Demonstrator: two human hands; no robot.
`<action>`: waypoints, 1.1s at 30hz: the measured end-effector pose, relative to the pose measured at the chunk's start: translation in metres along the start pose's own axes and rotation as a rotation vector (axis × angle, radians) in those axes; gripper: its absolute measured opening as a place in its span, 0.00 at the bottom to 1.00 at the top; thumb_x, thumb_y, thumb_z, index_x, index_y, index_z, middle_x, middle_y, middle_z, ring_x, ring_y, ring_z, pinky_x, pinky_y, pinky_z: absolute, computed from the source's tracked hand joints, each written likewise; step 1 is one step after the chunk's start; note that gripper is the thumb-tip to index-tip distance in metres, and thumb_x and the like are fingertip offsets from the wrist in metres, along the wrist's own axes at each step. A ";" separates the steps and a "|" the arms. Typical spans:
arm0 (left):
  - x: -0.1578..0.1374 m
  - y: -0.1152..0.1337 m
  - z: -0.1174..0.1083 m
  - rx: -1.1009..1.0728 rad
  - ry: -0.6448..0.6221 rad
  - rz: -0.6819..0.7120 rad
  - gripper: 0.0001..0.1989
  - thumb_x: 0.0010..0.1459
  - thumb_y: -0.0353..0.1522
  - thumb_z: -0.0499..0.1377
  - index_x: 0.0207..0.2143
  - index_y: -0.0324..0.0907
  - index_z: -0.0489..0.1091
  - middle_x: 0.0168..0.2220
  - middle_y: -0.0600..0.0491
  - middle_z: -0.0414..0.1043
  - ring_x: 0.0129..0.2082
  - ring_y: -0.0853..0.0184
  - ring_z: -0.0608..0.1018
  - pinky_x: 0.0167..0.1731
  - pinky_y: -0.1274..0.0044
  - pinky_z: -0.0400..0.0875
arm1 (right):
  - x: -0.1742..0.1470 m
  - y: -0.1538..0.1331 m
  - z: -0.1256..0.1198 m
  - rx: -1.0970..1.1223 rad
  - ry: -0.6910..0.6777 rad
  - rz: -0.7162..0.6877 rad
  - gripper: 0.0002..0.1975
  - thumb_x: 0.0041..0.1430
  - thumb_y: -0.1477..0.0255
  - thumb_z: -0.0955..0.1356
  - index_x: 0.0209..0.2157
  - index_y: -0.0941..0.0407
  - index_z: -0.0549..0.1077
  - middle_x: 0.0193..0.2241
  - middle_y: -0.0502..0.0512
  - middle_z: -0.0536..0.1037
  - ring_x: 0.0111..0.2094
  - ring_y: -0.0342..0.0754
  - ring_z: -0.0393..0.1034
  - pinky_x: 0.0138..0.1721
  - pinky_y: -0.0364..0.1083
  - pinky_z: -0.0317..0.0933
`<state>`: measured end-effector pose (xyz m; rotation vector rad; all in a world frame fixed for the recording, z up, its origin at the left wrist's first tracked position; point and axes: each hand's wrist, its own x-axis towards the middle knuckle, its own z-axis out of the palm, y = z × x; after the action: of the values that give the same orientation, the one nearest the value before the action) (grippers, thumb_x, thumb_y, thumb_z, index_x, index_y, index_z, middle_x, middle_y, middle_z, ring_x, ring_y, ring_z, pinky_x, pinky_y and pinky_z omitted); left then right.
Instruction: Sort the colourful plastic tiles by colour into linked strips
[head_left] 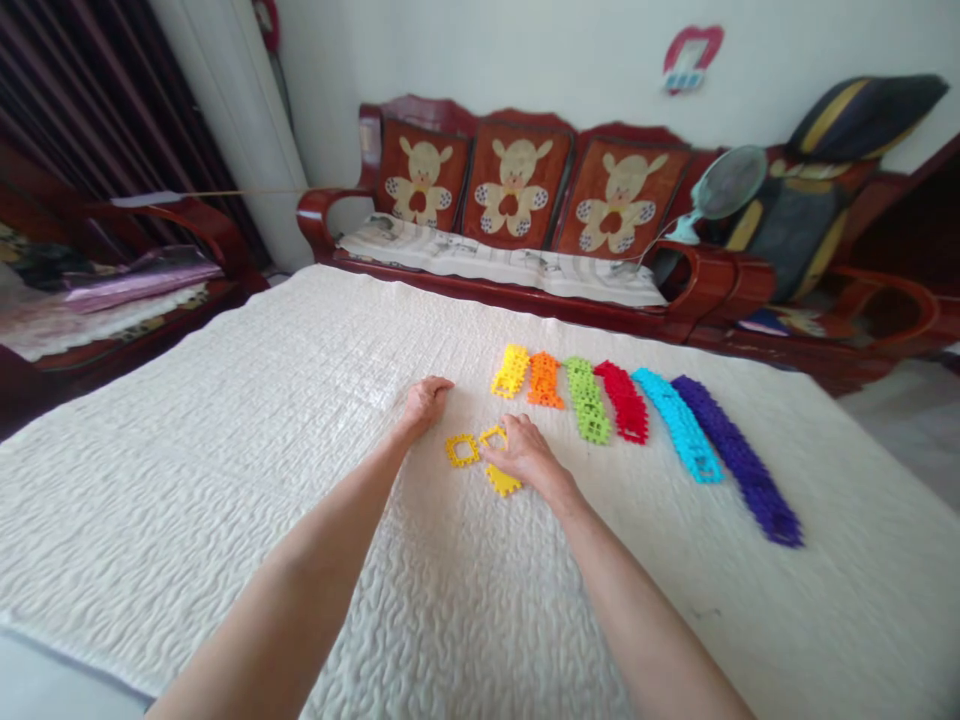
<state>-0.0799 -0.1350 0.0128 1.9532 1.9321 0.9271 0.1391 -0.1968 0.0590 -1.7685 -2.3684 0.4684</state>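
Note:
My right hand (529,450) reaches down to the quilted cover, its thumb and fingers closed about the edge of a yellow square plastic interlocking piece (493,432). Part of that piece is hidden behind the hand. Just below it lies a solid yellow interlocking piece (502,481). Another yellow square frame piece (462,450) lies flat to the left, between my two hands. My left hand (427,402) rests on the cover farther left, fingers curled in; whatever may be inside them is hidden.
Rows of interlocking pieces lie to the right: yellow (511,371), orange (545,381), green (587,402), red (624,403), light blue (679,425) and purple (739,460). They rest on a white quilted cover (247,440). Behind stands a wooden sofa (480,280) with bear cushions and a fan (724,185).

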 end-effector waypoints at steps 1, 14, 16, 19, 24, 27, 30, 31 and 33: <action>-0.003 -0.002 -0.002 0.022 0.005 0.005 0.18 0.54 0.23 0.49 0.40 0.41 0.77 0.44 0.51 0.78 0.45 0.66 0.77 0.50 0.75 0.69 | -0.002 -0.005 0.002 -0.023 0.006 0.007 0.27 0.51 0.59 0.69 0.49 0.60 0.67 0.46 0.65 0.70 0.48 0.56 0.67 0.47 0.49 0.60; -0.028 -0.023 -0.006 0.155 0.109 0.030 0.17 0.55 0.24 0.48 0.39 0.40 0.76 0.46 0.49 0.76 0.48 0.66 0.74 0.55 0.74 0.63 | -0.004 -0.015 0.010 -0.081 0.047 -0.020 0.23 0.49 0.73 0.71 0.49 0.56 0.67 0.47 0.63 0.70 0.47 0.56 0.68 0.45 0.50 0.62; -0.024 -0.021 -0.007 0.158 0.108 0.010 0.17 0.55 0.24 0.49 0.37 0.39 0.77 0.45 0.48 0.76 0.47 0.65 0.75 0.54 0.73 0.64 | -0.006 -0.016 0.010 -0.074 0.077 -0.123 0.25 0.48 0.73 0.71 0.50 0.55 0.67 0.47 0.61 0.70 0.47 0.55 0.67 0.47 0.50 0.62; -0.016 -0.015 -0.008 0.196 0.100 -0.107 0.16 0.56 0.25 0.50 0.35 0.40 0.78 0.43 0.47 0.77 0.45 0.63 0.76 0.50 0.72 0.66 | -0.006 -0.013 0.009 -0.035 0.152 -0.310 0.27 0.49 0.75 0.70 0.52 0.54 0.66 0.48 0.59 0.70 0.49 0.53 0.65 0.50 0.50 0.61; -0.013 -0.007 -0.003 0.255 0.140 -0.202 0.16 0.59 0.27 0.50 0.39 0.41 0.78 0.43 0.46 0.75 0.44 0.62 0.74 0.48 0.70 0.66 | 0.012 0.007 0.007 0.058 0.282 -0.417 0.28 0.51 0.79 0.67 0.55 0.55 0.64 0.50 0.59 0.69 0.52 0.51 0.62 0.54 0.50 0.59; -0.015 -0.006 -0.001 0.272 0.152 -0.197 0.16 0.59 0.29 0.50 0.40 0.43 0.77 0.44 0.48 0.75 0.44 0.62 0.73 0.46 0.71 0.66 | 0.034 0.023 0.008 0.077 0.366 -0.351 0.27 0.51 0.80 0.66 0.54 0.58 0.64 0.50 0.61 0.70 0.53 0.53 0.62 0.55 0.52 0.58; -0.016 -0.006 -0.001 0.282 0.154 -0.196 0.16 0.60 0.29 0.50 0.40 0.44 0.77 0.44 0.48 0.75 0.43 0.63 0.72 0.44 0.72 0.65 | 0.055 0.032 0.009 0.047 0.400 -0.319 0.25 0.51 0.81 0.66 0.53 0.59 0.66 0.49 0.61 0.71 0.52 0.54 0.63 0.55 0.53 0.58; -0.016 -0.005 -0.002 0.285 0.152 -0.198 0.16 0.60 0.29 0.50 0.40 0.44 0.77 0.44 0.49 0.75 0.43 0.63 0.72 0.44 0.73 0.65 | 0.061 0.033 0.010 0.033 0.405 -0.312 0.25 0.52 0.80 0.65 0.53 0.59 0.66 0.49 0.62 0.71 0.52 0.54 0.63 0.55 0.53 0.58; -0.016 -0.004 -0.002 0.291 0.152 -0.204 0.15 0.60 0.29 0.50 0.39 0.45 0.77 0.43 0.50 0.75 0.42 0.63 0.72 0.44 0.72 0.65 | 0.070 0.033 0.010 0.012 0.408 -0.304 0.24 0.52 0.80 0.65 0.53 0.58 0.67 0.49 0.61 0.71 0.52 0.54 0.63 0.54 0.53 0.58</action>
<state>-0.0835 -0.1504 0.0079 1.8254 2.4190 0.7964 0.1458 -0.1234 0.0333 -1.3092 -2.2676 0.0702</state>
